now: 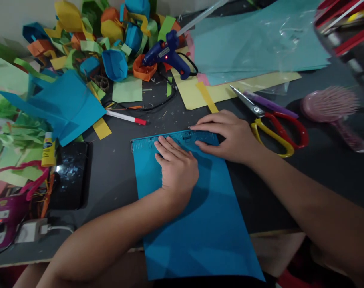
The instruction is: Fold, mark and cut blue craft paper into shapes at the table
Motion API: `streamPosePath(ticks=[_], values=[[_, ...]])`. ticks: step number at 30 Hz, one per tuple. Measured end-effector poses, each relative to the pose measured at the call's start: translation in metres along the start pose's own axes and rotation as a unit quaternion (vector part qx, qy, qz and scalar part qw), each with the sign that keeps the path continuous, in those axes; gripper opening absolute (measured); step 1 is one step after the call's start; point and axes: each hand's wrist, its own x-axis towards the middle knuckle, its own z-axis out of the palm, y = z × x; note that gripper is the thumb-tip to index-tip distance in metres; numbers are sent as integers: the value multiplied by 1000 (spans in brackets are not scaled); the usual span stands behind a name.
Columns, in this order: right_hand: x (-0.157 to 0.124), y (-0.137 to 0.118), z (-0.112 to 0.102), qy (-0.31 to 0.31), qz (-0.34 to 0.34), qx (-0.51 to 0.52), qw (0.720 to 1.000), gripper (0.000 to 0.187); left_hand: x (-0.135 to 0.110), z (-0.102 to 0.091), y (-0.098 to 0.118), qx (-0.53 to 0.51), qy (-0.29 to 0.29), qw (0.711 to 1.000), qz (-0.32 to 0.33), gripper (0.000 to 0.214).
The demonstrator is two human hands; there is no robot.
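Note:
A sheet of blue paper (196,232) lies in front of me and hangs over the table's near edge. Across its top sits a clear ruler (146,143) with dark markings. My left hand (178,168) presses on the ruler with its fingers stretched out flat. At the ruler's right end is my right hand (226,136), its thumb and fingers apart, fingertips touching near the paper's top edge. A tiny light spot shows at the right fingertips; I cannot make it out. Red-and-yellow-handled scissors (277,128) lie just beyond the right wrist.
Behind stand a blue glue gun (170,54), folded paper cups (114,64) and teal sheets (253,44). A red-capped marker (126,117), glue stick (48,150), phone (69,176) and power strip (4,220) are left. A hairbrush (331,106) and purple pen (271,104) are right.

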Motion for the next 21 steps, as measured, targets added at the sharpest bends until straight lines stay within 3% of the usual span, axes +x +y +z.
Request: streamPosePath(ticks=[4,21], values=[[0,0,-1,-16,37,12,999,30,1,0,1,-1,-22,1000,-2,48],[0,1,1,-16,39,29,999,28,6,-4,0,18,-37,999,6,48]])
